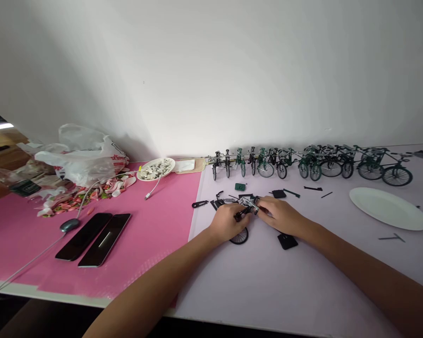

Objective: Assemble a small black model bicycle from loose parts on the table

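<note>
Forearms (pixel 155 286) at frame bottom; left hand (pixel 229 219) and right hand (pixel 281 215) grip model bicycle (pixel 249 202) near centre; apparently fitting step, next calling for steady alignment.

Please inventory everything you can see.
Bicycle piece: one, black and silver, centre
Wheel: one, black, below bicycle piece
Loose parts: several, black and green, centre and right
Model bicycles: overlapped, uncountable, black and green, back right
Plate: one, white, right
Phones: two, black, left
Mouse-like device: one, dark, beside phones
Cables: count unclear, white, left
Dish: one, white, left of centre
Pad: one, white, beside dish
Bags: count unclear, white, left
Scraps: many, pink and green, near bags
Container: one, clear, far left
Table: one, pink and lilac, below
Wall: one, grey, behind
Left hand, right hand: one each, bare, fingers on bicycle piece
</note>
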Demonstrator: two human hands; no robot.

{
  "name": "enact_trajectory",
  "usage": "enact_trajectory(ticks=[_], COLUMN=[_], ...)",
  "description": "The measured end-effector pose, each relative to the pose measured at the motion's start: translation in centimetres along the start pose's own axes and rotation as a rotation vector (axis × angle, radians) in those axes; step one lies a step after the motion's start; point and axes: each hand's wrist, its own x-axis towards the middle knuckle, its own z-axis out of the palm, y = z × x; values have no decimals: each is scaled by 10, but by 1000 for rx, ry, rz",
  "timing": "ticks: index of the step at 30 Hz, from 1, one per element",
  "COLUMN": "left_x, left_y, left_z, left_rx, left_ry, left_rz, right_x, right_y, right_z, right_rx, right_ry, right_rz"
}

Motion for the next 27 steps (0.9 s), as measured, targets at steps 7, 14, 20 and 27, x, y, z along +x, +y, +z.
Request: enact_trajectory(ticks=[7,14,20,27], left_x=[0,0,0,0], left_y=[-2,0,-1,0], left_z=[1,0,0,0], left_rx=[-11,6,14,24], left_ry=[7,-10,-10,-11], left_rz=[10,-1,-2,-2], right_x=[0,0,0,0], right_y=[1,1,-1,1], right_z=[1,0,-1,0], right_rx=[6,0,6,-1], right_ry=[-2,-3,-2,-13], right_rz=[8,0,6,17])
